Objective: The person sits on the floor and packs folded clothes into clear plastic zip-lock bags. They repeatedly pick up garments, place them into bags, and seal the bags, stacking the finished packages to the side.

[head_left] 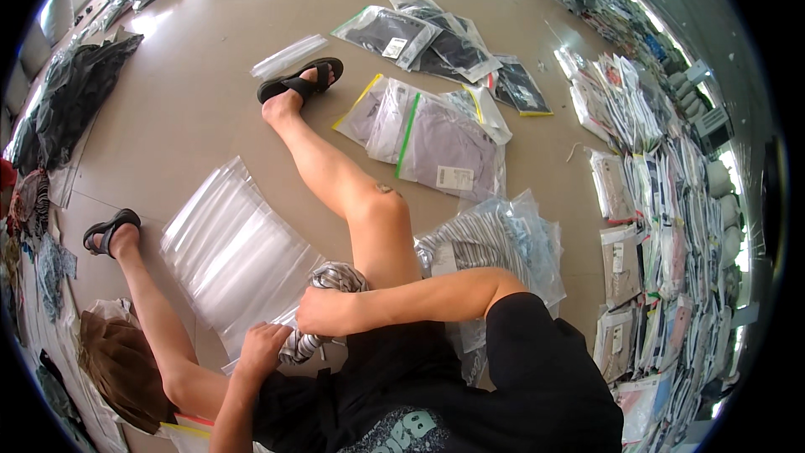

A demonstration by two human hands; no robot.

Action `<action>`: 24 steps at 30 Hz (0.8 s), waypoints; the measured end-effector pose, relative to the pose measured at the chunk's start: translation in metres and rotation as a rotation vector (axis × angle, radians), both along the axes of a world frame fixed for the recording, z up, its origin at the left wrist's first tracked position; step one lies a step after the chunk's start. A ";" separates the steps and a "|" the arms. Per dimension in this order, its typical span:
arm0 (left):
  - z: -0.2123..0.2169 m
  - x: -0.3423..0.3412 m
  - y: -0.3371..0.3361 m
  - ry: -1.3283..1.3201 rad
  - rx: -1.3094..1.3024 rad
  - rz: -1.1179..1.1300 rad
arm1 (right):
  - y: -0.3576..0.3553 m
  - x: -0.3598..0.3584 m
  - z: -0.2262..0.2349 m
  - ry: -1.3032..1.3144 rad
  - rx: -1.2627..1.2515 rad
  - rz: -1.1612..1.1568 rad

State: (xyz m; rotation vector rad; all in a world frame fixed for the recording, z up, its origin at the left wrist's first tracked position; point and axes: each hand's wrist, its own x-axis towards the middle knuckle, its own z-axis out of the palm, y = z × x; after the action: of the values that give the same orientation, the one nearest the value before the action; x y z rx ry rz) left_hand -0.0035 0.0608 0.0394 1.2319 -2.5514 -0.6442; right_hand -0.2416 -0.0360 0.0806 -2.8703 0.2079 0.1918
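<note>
We have a grey-and-white striped garment [327, 306] bunched between our two hands, low in the middle of the view and just above our lap, near the right knee. It looks as though we are gathering or rolling it down to a compact bundle; the step in hand seems to be the folding itself, and the next move would likely call for a firm hold on the roll while one hand frees itself for a bag. Our right hand [323, 312] is closed over the upper part of the cloth, its grip wrapped tight around the bundle. Our left hand [262, 348] clasps the lower end, fingers curled in on the fabric, so both grips are shut on the same piece. Just to the left on the floor lies a stack of clear plastic bags [235, 252], touching our leg. To the right of the knee sits a bagged striped garment [495, 239], and farther off a bagged lilac garment [444, 147]. Along the far right, rows of packed clothes [662, 201] line the floor [193, 101].
</note>
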 end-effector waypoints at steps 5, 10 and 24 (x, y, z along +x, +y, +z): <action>-0.010 0.014 0.020 0.036 -0.025 0.085 | -0.008 -0.013 0.009 -0.031 0.037 -0.026; 0.007 0.018 0.010 0.118 0.088 0.096 | -0.006 -0.016 0.026 0.044 0.115 -0.026; -0.013 -0.026 -0.011 0.256 0.533 0.153 | -0.003 -0.015 0.023 0.115 0.117 0.123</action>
State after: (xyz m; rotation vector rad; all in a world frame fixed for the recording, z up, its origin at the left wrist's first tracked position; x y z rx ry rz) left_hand -0.0297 0.0493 0.0264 1.3679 -2.1156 -1.4044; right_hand -0.2568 -0.0386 0.1040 -2.7589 0.0403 0.3795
